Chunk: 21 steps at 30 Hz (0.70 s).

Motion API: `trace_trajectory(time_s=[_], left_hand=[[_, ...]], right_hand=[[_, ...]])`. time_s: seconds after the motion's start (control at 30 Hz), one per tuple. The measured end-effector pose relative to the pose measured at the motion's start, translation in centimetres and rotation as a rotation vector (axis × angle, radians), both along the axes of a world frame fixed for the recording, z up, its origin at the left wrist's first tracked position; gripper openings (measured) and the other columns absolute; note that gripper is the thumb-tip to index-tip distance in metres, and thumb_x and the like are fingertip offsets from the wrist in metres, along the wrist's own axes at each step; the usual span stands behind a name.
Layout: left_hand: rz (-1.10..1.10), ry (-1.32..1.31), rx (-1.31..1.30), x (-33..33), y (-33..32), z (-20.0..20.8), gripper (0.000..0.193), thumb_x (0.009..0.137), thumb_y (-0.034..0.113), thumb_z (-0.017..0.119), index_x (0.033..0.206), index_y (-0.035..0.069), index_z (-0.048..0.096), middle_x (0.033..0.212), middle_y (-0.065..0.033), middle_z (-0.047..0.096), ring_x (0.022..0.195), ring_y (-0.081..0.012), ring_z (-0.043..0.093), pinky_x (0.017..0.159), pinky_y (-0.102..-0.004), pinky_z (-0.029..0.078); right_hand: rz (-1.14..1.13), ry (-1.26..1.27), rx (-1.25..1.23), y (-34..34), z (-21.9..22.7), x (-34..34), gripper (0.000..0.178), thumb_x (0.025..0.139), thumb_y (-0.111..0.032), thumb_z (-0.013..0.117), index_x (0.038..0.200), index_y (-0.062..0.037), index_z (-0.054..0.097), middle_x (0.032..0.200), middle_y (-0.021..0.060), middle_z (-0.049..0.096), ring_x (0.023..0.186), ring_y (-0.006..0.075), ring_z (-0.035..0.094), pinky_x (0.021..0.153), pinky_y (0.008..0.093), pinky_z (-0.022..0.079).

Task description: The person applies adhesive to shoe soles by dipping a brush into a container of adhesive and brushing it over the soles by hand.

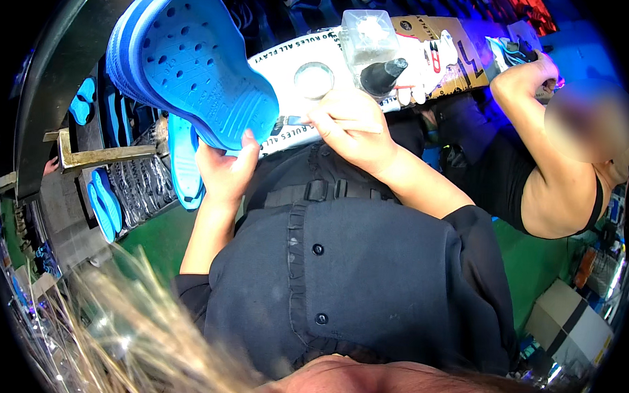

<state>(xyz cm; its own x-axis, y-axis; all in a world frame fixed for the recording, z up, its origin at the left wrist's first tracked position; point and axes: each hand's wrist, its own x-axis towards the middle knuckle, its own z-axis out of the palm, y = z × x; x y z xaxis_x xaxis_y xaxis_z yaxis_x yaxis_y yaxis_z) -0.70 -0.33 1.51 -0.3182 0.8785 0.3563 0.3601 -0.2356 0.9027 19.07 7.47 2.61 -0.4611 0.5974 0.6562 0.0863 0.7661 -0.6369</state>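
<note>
A large blue shoe sole point(201, 71), its inner face dotted with holes, is tilted up at the left. My left hand point(225, 169) is closed on its near end, thumb on the edge and the other fingers partly hidden behind it. My right hand point(355, 128) pinches a small flat brush point(289, 121), whose bristle end is at or very close to the sole's right rim; contact is not clear. Just beyond that hand, a round shallow dish point(314, 80) rests on the white printed work surface point(277, 63). A second blue sole point(184, 164) hangs beside my left wrist.
Beyond the dish are a clear square container point(368, 39), a black cone-shaped bottle point(383, 76) and a white glove point(430, 58). A co-worker point(538, 135) works at the right. Racks with blue soles point(103, 203) and a wooden bar point(108, 156) stand at the left.
</note>
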Motion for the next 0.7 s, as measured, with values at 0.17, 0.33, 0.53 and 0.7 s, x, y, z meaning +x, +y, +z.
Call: trace_trajectory(time_s=[0.17, 0.33, 0.53, 0.7], left_hand=[[-0.007, -0.008, 0.008, 0.1, -0.2, 0.0, 0.034, 0.072, 0.0, 0.061, 0.103, -0.005, 0.049, 0.092, -0.0111, 0.06, 0.083, -0.015, 0.058, 0.077, -0.0268, 0.045], [0.023, -0.038, 0.032, 0.3, -0.2, -0.5, 0.034, 0.071, -0.001, 0.061, 0.103, -0.006, 0.05, 0.093, -0.0117, 0.06, 0.082, -0.0154, 0.058, 0.076, -0.0271, 0.045], [0.063, -0.013, 0.113, 0.1, -0.2, -0.9, 0.036, 0.07, 0.0, 0.063, 0.103, -0.006, 0.049, 0.092, -0.0125, 0.06, 0.081, -0.0168, 0.059, 0.076, -0.0276, 0.045], [0.09, 0.023, 0.119, 0.1, -0.1, -1.2, 0.038, 0.07, 0.0, 0.063, 0.104, -0.005, 0.048, 0.091, -0.0126, 0.06, 0.08, -0.0176, 0.059, 0.075, -0.0284, 0.046]], right_hand=[[-0.069, 0.089, -0.048, 0.0, -0.4, 0.4, 0.01, 0.077, -0.008, 0.06, 0.07, -0.0012, 0.063, 0.067, 0.0069, 0.062, 0.06, 0.0207, 0.058, 0.054, 0.0304, 0.042], [0.054, -0.048, -0.007, -0.4, 0.3, -0.1, 0.013, 0.079, -0.009, 0.057, 0.072, -0.0012, 0.064, 0.067, 0.0065, 0.061, 0.062, 0.0196, 0.057, 0.058, 0.0304, 0.042], [-0.005, 0.006, 0.053, -0.4, -0.8, 0.4, 0.009, 0.074, -0.011, 0.062, 0.069, -0.0036, 0.063, 0.066, 0.0057, 0.061, 0.058, 0.0211, 0.057, 0.052, 0.0303, 0.041], [0.038, -0.004, 0.068, -0.4, -0.2, -0.2, 0.005, 0.076, -0.009, 0.06, 0.075, -0.0046, 0.063, 0.066, 0.0046, 0.062, 0.057, 0.0197, 0.056, 0.05, 0.03, 0.04]])
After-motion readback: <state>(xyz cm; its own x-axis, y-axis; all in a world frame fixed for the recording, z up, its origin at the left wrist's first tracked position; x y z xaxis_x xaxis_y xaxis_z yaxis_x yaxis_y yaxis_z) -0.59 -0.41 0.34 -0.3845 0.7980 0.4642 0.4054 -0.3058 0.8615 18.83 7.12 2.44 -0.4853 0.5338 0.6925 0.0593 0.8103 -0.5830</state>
